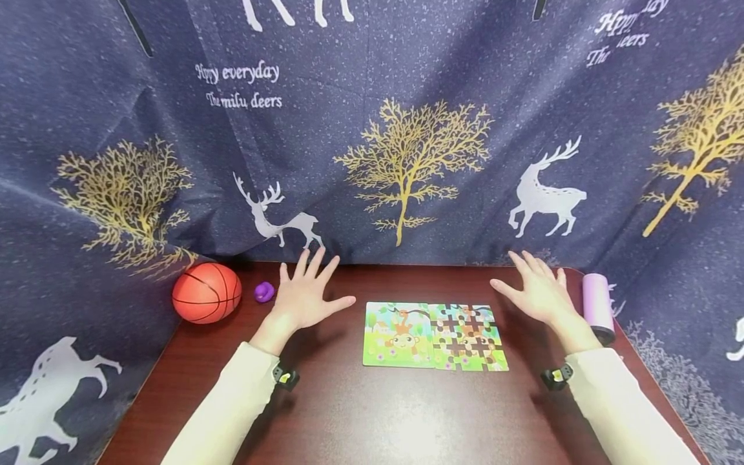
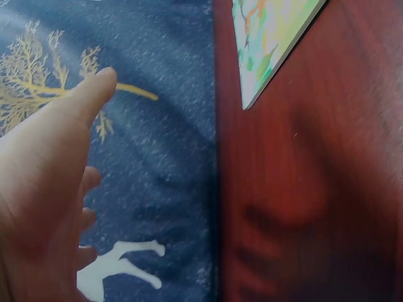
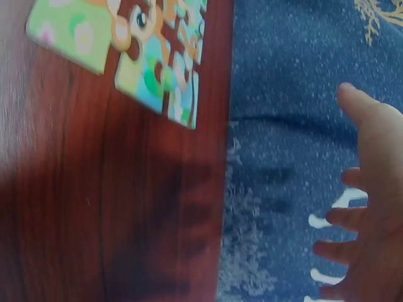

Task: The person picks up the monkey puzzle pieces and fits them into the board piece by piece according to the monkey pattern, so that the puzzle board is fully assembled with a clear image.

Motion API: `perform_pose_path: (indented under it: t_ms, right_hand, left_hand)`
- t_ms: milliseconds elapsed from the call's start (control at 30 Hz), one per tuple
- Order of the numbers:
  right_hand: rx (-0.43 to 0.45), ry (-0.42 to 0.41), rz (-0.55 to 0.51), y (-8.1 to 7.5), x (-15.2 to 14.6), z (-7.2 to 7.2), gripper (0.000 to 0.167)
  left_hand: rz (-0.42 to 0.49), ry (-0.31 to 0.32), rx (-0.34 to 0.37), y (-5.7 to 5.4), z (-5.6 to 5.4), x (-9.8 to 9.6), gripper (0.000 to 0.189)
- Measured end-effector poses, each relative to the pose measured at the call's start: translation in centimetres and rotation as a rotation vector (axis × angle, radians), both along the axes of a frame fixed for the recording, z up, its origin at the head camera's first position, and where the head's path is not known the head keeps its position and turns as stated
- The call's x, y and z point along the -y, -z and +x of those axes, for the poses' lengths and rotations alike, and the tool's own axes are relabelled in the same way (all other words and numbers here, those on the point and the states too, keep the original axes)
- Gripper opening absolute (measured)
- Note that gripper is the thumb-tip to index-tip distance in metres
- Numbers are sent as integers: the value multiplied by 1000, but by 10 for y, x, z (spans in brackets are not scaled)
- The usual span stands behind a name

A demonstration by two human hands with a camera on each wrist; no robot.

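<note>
In the head view my left hand (image 1: 305,297) is held over the table with its fingers spread and nothing in its grasp. To its right lies a flat monkey picture board (image 1: 398,336). Touching that board's right side is a monkey jigsaw puzzle (image 1: 468,338), its pieces set slightly apart with dark gaps between them. My right hand (image 1: 540,294), also spread and holding nothing, hovers to the right of the puzzle. Both wrist views show the hands raised, the left hand (image 2: 47,170) apart from the board's corner and the right hand (image 3: 381,201) apart from the puzzle pieces.
An orange basketball (image 1: 206,293) sits at the table's left edge, with a small purple rubber duck (image 1: 264,292) beside it. A lilac cylinder (image 1: 597,307) with a black end is at the right edge. Behind the dark red table (image 1: 349,413) hangs a blue deer-print curtain (image 1: 372,161).
</note>
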State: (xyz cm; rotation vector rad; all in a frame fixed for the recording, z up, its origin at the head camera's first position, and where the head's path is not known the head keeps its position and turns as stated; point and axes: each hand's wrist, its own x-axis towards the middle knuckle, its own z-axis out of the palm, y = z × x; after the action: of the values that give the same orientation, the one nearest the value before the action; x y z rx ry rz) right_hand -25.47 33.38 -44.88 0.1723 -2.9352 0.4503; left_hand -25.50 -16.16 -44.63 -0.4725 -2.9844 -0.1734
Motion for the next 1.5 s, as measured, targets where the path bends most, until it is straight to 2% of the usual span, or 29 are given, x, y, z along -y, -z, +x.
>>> perform_pose_path:
  t_ms: [100,200,400,533,633,833,1000,1500]
  right_hand:
    - [-74,-43,-33,6,11,1,83]
    - [-78,-80,-90,14,28,2,68]
    - [108,-124,-167,36,67,1,54]
    - [200,-132,-169,48,86,0,57]
    - [236,-127,-157,54,96,-1,63]
    - [296,-107,-142,56,105,-1,70]
    - [321,-92,-140,58,107,-1,69]
    - [331,-67,-176,63,107,-7,66]
  left_hand:
    - [15,59,23,8,2,-7,105]
    - [24,112,64,20,5,-16,103]
    - [12,215,133,48,13,-32,108]
    - [6,252,187,62,19,-41,114]
    - [-4,259,225,68,23,-46,117]
    - [-5,256,265,74,29,-50,119]
    - [-2,245,273,76,32,-50,120]
    - [-10,233,266,77,32,-51,124]
